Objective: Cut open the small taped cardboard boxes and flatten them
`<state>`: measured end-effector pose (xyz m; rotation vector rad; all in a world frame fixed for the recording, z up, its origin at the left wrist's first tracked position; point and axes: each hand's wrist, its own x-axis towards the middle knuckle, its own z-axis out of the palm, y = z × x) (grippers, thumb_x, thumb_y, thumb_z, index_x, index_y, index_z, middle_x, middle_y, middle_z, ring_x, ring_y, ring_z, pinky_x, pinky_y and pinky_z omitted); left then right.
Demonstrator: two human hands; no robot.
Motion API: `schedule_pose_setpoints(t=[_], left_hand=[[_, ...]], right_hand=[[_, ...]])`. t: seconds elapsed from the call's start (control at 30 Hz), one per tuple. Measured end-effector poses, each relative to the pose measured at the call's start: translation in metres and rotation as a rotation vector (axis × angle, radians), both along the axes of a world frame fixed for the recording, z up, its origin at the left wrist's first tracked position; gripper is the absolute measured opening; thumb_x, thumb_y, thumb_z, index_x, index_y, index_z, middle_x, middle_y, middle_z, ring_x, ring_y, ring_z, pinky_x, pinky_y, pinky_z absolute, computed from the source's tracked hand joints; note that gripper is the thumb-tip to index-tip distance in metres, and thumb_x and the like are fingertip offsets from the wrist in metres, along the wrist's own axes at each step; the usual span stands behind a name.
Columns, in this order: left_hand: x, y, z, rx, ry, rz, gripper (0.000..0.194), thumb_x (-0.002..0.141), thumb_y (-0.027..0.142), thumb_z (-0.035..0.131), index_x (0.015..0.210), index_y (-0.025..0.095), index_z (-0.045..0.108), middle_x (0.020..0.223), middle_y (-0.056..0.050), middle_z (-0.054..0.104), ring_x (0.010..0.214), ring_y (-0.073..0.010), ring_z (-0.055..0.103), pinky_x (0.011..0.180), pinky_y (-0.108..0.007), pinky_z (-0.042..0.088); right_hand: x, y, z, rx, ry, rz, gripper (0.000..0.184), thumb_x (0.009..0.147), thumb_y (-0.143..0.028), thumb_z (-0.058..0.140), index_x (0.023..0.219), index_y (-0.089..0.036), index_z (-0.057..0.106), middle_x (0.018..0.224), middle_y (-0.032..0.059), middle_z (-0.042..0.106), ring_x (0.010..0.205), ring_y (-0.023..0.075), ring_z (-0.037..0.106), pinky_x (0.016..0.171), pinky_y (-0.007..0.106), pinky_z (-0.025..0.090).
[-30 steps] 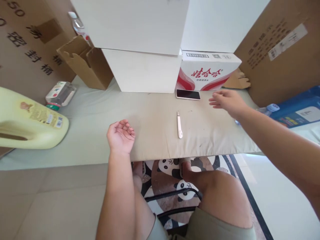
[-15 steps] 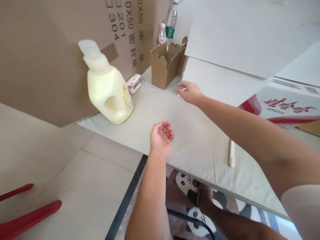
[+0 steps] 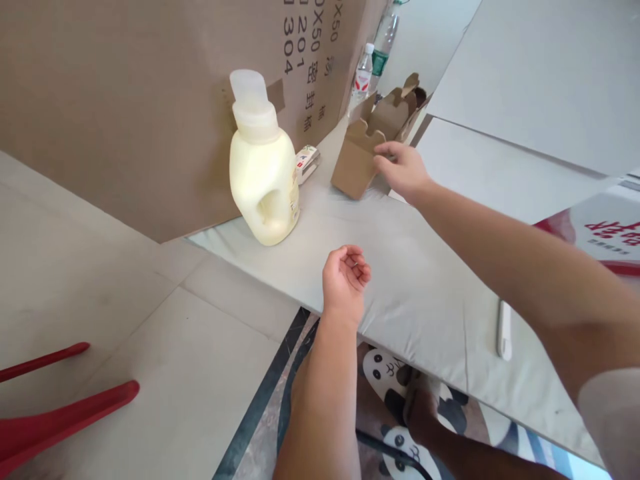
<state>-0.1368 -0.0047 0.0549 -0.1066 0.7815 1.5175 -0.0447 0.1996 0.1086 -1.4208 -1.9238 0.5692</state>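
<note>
My right hand [image 3: 401, 171] reaches across the grey mat [image 3: 430, 287] to a small open brown cardboard box [image 3: 356, 157], and its fingers close on the box's near side flap. My left hand [image 3: 345, 273] rests palm up on the mat's front edge. Its fingers are loosely curled and nothing is in it. A white pen-like cutter [image 3: 504, 329] lies on the mat under my right forearm, apart from both hands.
A pale yellow jug [image 3: 263, 180] stands left of the small box, with a bottle lying behind it [image 3: 307, 162]. A large brown carton [image 3: 150, 93] walls the left, white boxes [image 3: 530, 87] the right. Two water bottles [image 3: 365, 75] stand behind. Red legs [image 3: 60, 420] lie on the floor.
The view has swung left. My right hand crossed from near the phone on the right to the small cardboard box and took hold of it. My left hand stayed put.
</note>
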Motion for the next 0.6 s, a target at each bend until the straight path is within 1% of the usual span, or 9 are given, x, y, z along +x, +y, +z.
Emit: schedule_pose_setpoints(t=[0.1, 0.17, 0.2, 0.27, 0.33, 0.4, 0.47, 0.57, 0.6], left_hand=[[-0.002, -0.003, -0.009, -0.009, 0.183, 0.190, 0.017, 0.080, 0.028, 0.055, 0.067, 0.018, 0.059, 0.060, 0.003, 0.050, 0.053, -0.0081, 0.050, 0.057, -0.022, 0.040], [0.001, -0.004, -0.018, 0.011, 0.414, 0.314, 0.015, 0.083, 0.030, 0.056, 0.073, 0.020, 0.060, 0.070, 0.001, 0.057, 0.068, -0.0109, 0.059, 0.069, -0.024, 0.045], [0.003, -0.003, -0.022, 0.046, 0.534, 0.336, 0.014, 0.085, 0.032, 0.057, 0.079, 0.021, 0.062, 0.079, -0.001, 0.063, 0.080, -0.0130, 0.064, 0.077, -0.026, 0.047], [0.012, -0.003, -0.029, 0.198, 0.734, 0.282, 0.023, 0.089, 0.043, 0.059, 0.096, 0.023, 0.067, 0.106, -0.004, 0.071, 0.108, -0.0186, 0.065, 0.094, -0.032, 0.048], [0.026, -0.003, -0.032, 0.437, 0.867, 0.129, 0.041, 0.092, 0.058, 0.055, 0.110, 0.025, 0.068, 0.124, -0.007, 0.070, 0.125, -0.0239, 0.061, 0.106, -0.038, 0.046], [0.042, -0.004, -0.032, 0.678, 0.975, -0.014, 0.056, 0.093, 0.070, 0.045, 0.110, 0.023, 0.070, 0.127, -0.009, 0.071, 0.129, -0.0270, 0.060, 0.112, -0.042, 0.044], [0.058, -0.004, -0.030, 0.810, 1.063, -0.103, 0.062, 0.093, 0.075, 0.041, 0.104, 0.022, 0.072, 0.124, -0.011, 0.073, 0.126, -0.0281, 0.063, 0.112, -0.044, 0.046], [0.078, -0.001, -0.032, 0.784, 1.147, -0.143, 0.055, 0.093, 0.070, 0.048, 0.104, 0.022, 0.072, 0.121, -0.012, 0.073, 0.120, -0.0268, 0.067, 0.107, -0.043, 0.050], [0.082, 0.001, -0.034, 0.754, 1.166, -0.147, 0.052, 0.093, 0.068, 0.051, 0.106, 0.022, 0.071, 0.120, -0.012, 0.074, 0.117, -0.0261, 0.068, 0.106, -0.042, 0.051]], right_hand=[[0.059, -0.081, -0.014, 0.071, 0.128, -0.022, 0.021, 0.088, -0.032, 0.061, 0.105, -0.023, 0.071, 0.099, 0.0053, 0.073, 0.088, 0.0210, 0.068, 0.087, 0.040, 0.056], [0.108, -0.140, -0.027, 0.174, 0.235, -0.073, 0.014, 0.085, -0.036, 0.066, 0.091, -0.024, 0.069, 0.094, 0.0039, 0.072, 0.087, 0.0214, 0.068, 0.084, 0.041, 0.055], [0.133, -0.168, -0.034, 0.255, 0.284, -0.119, 0.015, 0.082, -0.038, 0.070, 0.083, -0.024, 0.066, 0.090, 0.0035, 0.071, 0.087, 0.0225, 0.068, 0.083, 0.042, 0.054], [0.178, -0.217, -0.051, 0.391, 0.385, -0.192, 0.022, 0.078, -0.039, 0.076, 0.077, -0.024, 0.061, 0.085, 0.0029, 0.068, 0.092, 0.0247, 0.069, 0.086, 0.044, 0.052], [0.212, -0.253, -0.067, 0.405, 0.373, -0.223, 0.021, 0.077, -0.035, 0.080, 0.084, -0.023, 0.064, 0.094, 0.0043, 0.069, 0.101, 0.0255, 0.069, 0.095, 0.047, 0.049], [0.232, -0.273, -0.081, 0.386, 0.360, -0.259, 0.025, 0.076, -0.034, 0.081, 0.093, -0.023, 0.067, 0.112, 0.0062, 0.068, 0.113, 0.0249, 0.065, 0.103, 0.046, 0.046], [0.241, -0.279, -0.092, 0.346, 0.439, -0.298, 0.037, 0.077, -0.036, 0.081, 0.109, -0.028, 0.066, 0.130, 0.0053, 0.061, 0.120, 0.0229, 0.061, 0.102, 0.043, 0.047], [0.249, -0.278, -0.101, 0.229, 0.639, -0.289, 0.068, 0.081, -0.036, 0.078, 0.140, -0.043, 0.045, 0.135, 0.0023, 0.057, 0.113, 0.0198, 0.064, 0.094, 0.040, 0.053], [0.251, -0.278, -0.104, 0.188, 0.680, -0.267, 0.072, 0.084, -0.037, 0.075, 0.145, -0.046, 0.038, 0.132, 0.0022, 0.059, 0.110, 0.0199, 0.065, 0.094, 0.041, 0.054]])
